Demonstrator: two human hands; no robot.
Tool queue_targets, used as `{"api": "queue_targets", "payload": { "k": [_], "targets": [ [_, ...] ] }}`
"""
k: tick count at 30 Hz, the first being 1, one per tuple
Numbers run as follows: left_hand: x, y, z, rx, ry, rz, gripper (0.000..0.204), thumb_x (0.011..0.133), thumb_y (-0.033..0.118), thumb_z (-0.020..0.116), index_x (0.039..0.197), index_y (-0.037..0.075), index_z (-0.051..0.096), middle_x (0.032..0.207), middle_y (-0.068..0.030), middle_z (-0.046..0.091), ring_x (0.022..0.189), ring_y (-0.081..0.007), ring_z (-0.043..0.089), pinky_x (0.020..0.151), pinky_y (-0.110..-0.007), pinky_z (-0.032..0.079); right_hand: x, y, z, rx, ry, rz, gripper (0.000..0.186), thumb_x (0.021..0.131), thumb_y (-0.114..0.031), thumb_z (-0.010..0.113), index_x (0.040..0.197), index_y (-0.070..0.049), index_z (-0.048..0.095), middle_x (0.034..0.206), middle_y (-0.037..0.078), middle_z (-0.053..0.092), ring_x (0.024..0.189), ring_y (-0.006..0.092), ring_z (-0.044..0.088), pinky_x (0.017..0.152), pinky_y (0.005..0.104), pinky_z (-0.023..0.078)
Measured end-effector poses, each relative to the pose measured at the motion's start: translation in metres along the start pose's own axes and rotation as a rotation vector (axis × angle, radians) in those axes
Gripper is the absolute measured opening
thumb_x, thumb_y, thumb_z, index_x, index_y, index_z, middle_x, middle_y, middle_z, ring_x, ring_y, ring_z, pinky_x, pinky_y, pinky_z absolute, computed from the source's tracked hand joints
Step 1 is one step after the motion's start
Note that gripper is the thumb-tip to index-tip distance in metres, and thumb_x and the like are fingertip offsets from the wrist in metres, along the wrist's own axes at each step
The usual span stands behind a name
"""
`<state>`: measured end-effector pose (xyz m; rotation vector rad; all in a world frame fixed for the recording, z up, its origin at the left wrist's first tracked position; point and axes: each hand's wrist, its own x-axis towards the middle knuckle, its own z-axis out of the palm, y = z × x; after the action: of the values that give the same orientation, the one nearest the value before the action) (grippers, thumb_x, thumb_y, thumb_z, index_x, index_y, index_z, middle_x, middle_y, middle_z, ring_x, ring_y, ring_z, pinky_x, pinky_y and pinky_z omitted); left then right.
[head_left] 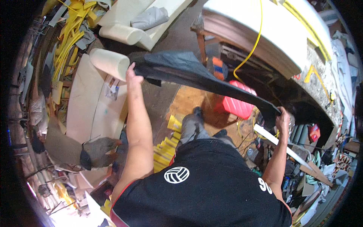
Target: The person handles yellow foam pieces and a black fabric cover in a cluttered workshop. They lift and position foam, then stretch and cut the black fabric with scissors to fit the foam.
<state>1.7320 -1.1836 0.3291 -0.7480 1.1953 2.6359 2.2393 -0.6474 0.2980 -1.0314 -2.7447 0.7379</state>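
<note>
A long piece of black fabric [181, 72] stretches through the air in front of me, from the upper left down to the right. My left hand [133, 76] grips its left end, fingers closed on the cloth. At the other end my right hand [282, 120] is closed on the narrow, gathered tip. The left part of the cloth spreads wider and has a raised fold. Just beyond my left hand lies a cream foam piece with a rolled end [109, 62]. A red ribbed plastic object [238, 104] shows below the fabric, partly covered by it.
A workbench with a thick white top [261, 22] stands at the upper right, crossed by a yellow hose [254, 47]. Yellow foam strips [70, 51] hang at the left. A grey bundle [150, 18] rests on more cream foam. Scraps and boards [314, 174] clutter the lower right.
</note>
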Motion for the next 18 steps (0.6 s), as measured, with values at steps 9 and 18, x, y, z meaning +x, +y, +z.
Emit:
{"api": "queue_targets", "payload": {
  "k": [9, 18],
  "targets": [
    [0.104, 0.080, -0.045, -0.024, -0.130, 0.044, 0.035, 0.092, 0.020, 0.062, 0.124, 0.005, 0.063, 0.122, -0.0124, 0.067, 0.112, -0.0326, 0.062, 0.103, -0.053, 0.046, 0.002, -0.068, 0.092, -0.199, -0.079, 0.376, 0.029, 0.078, -0.012, 0.069, 0.107, -0.009, 0.069, 0.099, 0.024, 0.069, 0.095, 0.0428, 0.066, 0.082, 0.0493, 0.052],
    [0.262, 0.256, -0.073, -0.029, -0.066, 0.180, 0.040, 0.091, 0.018, 0.065, 0.128, 0.005, 0.059, 0.128, -0.0128, 0.063, 0.116, -0.0321, 0.060, 0.107, -0.051, 0.043, 0.092, -0.232, 0.198, -0.166, -0.114, 0.227, 0.026, 0.075, -0.008, 0.060, 0.099, -0.006, 0.070, 0.093, 0.023, 0.070, 0.093, 0.0411, 0.067, 0.081, 0.0477, 0.053]
  ]
}}
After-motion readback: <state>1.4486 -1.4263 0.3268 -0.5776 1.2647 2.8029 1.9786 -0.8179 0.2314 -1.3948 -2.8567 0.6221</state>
